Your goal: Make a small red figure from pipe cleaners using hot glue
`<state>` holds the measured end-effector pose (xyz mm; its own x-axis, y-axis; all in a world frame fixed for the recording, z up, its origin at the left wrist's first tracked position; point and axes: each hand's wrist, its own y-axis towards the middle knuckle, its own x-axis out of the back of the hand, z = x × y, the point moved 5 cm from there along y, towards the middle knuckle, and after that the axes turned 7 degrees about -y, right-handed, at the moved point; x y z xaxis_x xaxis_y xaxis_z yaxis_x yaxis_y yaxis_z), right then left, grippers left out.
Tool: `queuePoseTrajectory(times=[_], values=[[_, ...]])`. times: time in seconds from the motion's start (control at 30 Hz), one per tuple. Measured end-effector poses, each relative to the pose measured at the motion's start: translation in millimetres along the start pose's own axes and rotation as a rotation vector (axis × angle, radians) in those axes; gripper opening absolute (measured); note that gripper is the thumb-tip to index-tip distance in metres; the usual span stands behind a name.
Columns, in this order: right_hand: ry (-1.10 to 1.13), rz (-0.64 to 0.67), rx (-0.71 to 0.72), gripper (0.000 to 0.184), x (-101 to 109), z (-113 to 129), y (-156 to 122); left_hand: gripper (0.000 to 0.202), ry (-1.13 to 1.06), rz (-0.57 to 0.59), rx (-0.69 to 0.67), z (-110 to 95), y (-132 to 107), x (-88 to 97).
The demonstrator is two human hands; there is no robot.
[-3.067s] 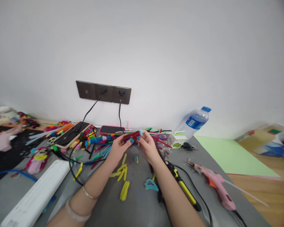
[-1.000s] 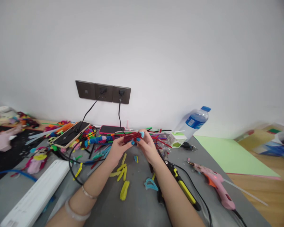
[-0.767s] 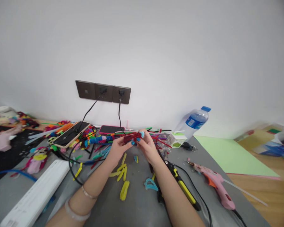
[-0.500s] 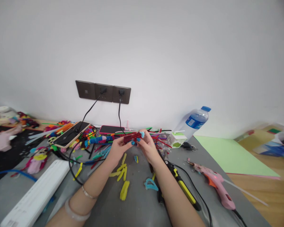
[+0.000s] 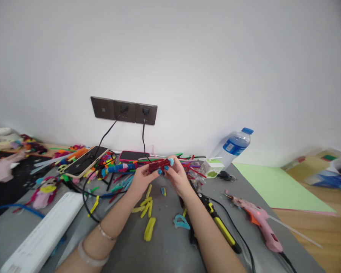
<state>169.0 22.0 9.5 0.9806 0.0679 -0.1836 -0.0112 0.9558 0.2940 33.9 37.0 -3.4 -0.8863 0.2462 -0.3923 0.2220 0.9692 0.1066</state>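
Observation:
My left hand (image 5: pixel 143 177) pinches the left end of a dark red pipe-cleaner piece (image 5: pixel 157 165), held up over the table. At its other end, my right hand (image 5: pixel 176 176) is closed on the same piece, close to a light blue tip (image 5: pixel 171 161). My fingers cover part of the piece. Below my hands lie several bent yellow pipe-cleaner pieces (image 5: pixel 149 229), a small blue-and-yellow piece (image 5: pixel 163 191) and a light blue loop (image 5: pixel 181 222).
A pink hot glue gun (image 5: pixel 263 223) and yellow-black pliers (image 5: pixel 223 229) lie on the right. The water bottle (image 5: pixel 236 146) stands behind, beside green paper (image 5: pixel 278 185). Leftward are a white power strip (image 5: pixel 45 235), a phone (image 5: pixel 86 162), a small doll (image 5: pixel 45 191) and black cables.

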Motion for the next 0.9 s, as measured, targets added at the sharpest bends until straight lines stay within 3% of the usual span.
queuePoseTrajectory(times=[0.3,0.9], values=[[-0.009,-0.117,-0.012,0.023,3.8,-5.2,2.8,0.046,0.002,0.064,-0.022,1.4,-0.5,-8.0],[-0.065,-0.088,0.010,0.029,2.4,-2.0,2.3,0.040,-0.054,-0.002,0.048,-0.1,-2.5,-7.5]])
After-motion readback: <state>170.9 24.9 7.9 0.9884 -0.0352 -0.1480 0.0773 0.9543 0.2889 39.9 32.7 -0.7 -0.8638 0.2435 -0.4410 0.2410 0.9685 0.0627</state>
